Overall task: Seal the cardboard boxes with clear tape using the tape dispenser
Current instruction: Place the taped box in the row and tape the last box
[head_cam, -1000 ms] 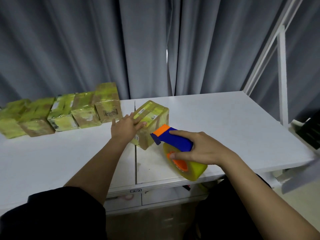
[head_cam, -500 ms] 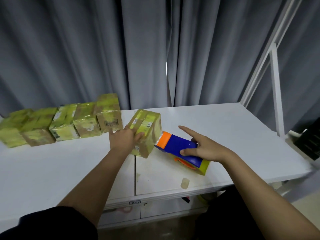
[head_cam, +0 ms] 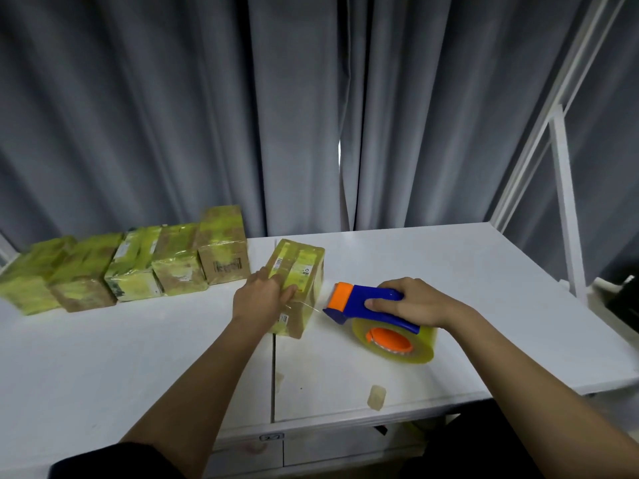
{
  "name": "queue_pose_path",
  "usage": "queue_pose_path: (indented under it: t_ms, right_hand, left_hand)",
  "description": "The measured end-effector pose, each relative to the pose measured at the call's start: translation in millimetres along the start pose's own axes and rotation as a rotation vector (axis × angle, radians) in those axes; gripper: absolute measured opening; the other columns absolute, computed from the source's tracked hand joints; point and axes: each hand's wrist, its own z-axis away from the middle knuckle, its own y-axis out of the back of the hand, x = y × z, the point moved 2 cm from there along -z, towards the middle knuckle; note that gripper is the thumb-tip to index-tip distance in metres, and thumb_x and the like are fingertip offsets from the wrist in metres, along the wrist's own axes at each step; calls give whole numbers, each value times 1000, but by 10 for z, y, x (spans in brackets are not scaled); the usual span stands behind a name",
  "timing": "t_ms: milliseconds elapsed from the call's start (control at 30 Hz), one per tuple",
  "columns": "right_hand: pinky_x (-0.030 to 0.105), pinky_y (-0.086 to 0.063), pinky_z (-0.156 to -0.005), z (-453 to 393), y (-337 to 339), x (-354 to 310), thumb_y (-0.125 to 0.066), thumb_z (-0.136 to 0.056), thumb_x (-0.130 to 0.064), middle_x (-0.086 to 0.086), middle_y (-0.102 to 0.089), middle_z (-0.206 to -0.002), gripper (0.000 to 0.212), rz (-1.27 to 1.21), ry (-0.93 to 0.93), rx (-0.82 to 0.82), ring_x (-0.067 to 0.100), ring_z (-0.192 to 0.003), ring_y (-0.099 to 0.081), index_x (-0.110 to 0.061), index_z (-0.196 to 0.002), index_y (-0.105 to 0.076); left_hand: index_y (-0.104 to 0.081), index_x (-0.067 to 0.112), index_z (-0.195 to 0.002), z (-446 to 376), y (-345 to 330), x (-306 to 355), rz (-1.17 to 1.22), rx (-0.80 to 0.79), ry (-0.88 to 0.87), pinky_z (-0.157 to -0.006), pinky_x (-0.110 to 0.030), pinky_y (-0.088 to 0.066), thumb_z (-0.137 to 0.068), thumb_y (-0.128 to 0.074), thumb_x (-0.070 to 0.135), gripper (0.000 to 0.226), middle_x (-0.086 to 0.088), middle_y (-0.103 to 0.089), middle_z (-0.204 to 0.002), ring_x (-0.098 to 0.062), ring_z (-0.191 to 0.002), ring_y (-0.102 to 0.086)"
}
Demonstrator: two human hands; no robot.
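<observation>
My left hand (head_cam: 263,299) presses flat, fingers spread, on the tape-wrapped cardboard box (head_cam: 297,285) to steady it for the next strip. My right hand (head_cam: 413,300) is closed around the blue handle of the tape dispenser (head_cam: 373,309), its orange nose pointing at the box just to its left, the clear roll (head_cam: 397,340) resting on the white table (head_cam: 484,305). Five sealed boxes (head_cam: 138,267) sit well left of my left hand, apparently set aside as finished. The labels are too blurred to read.
</observation>
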Motion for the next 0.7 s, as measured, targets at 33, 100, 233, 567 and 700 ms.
queue_pose_path:
  t_ms: [33, 100, 233, 567, 700]
  right_hand:
    - [21, -47, -66, -10, -20, 5, -58, -86, -58, -8, -68, -91, 32, -11, 6, 6, 9, -83, -64, -29, -97, -64]
    - [22, -49, -67, -30, -48, 3, -58, -85, -61, -8, -69, -91, 36, -38, 8, 11, 10, -83, -65, -28, -97, -65]
    - [20, -50, -65, -61, -103, 11, -61, -83, -60, -8, -69, -94, 38, -58, -3, -31, 10, -84, -66, -27, -103, -65]
    - [27, -54, -70, 110, -84, 69, -67, -81, -55, -5, -73, -87, 33, -208, 69, 2, 14, -79, -69, -26, -97, -70]
    - [26, -54, -68, 179, -38, 66, -67, -78, -59, -6, -73, -86, 35, -144, 43, -47, 14, -78, -69, -28, -94, -69]
  left_hand:
    - [-55, 16, -122, -1, 6, 11, 8, 4, 7, -82, -38, -47, -98, -37, 47, 43, -9, -54, -121, -27, -111, -54]
    - [-49, 15, -127, -12, 25, 53, -1, 5, 20, -82, -37, -46, -98, -37, 42, 41, -10, -54, -122, -29, -111, -54]
    - [-33, 20, -141, -46, 0, 129, 20, -65, 89, -94, -41, -42, -99, -25, 50, 52, -14, -44, -139, -33, -123, -47]
    - [9, 35, -151, -50, -155, 137, -146, -239, 40, -118, -47, -6, -96, -6, 58, 61, -18, 3, -159, -37, -146, -4]
    - [7, 38, -150, -38, -135, 119, -115, -258, 28, -118, -48, -6, -97, -8, 58, 59, -16, 4, -159, -35, -146, -1]
